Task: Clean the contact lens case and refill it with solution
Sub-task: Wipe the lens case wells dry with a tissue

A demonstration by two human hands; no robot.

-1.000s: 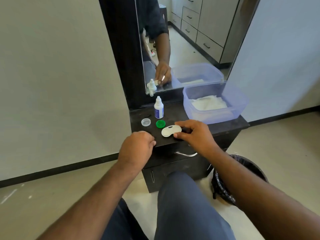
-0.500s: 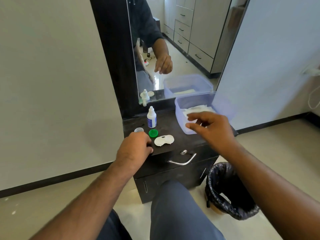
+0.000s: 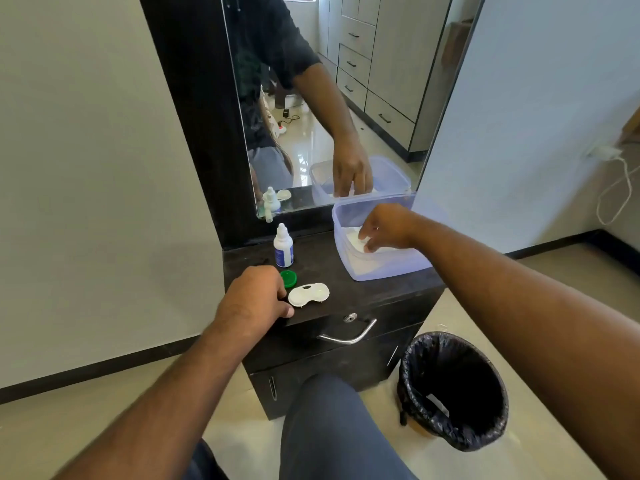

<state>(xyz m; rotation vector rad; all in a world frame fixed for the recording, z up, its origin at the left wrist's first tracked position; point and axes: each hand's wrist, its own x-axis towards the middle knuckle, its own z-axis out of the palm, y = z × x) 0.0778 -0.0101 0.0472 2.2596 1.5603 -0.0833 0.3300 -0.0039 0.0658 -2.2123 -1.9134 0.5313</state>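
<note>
The white contact lens case [image 3: 308, 294] lies open on the dark dresser top [image 3: 346, 299], caps off. A green cap [image 3: 288, 278] sits just behind it, and the small white solution bottle [image 3: 283, 246] with a blue label stands upright farther back. My left hand [image 3: 254, 299] rests on the dresser's front left with its fingers curled, just left of the case; the clear cap is hidden under it. My right hand [image 3: 384, 229] reaches into the translucent blue tub [image 3: 381, 268] and pinches a white tissue [image 3: 356, 239] there.
A mirror [image 3: 329, 98] stands behind the dresser and reflects my arm and the tub. A drawer with a metal handle [image 3: 348, 336] is below the top. A black-lined waste bin [image 3: 453, 389] stands on the floor at the right. My knee [image 3: 329, 427] is in front.
My right hand let go of the lens case, moved right and back into the blue tub, and now pinches a tissue. The left hand stayed in place.
</note>
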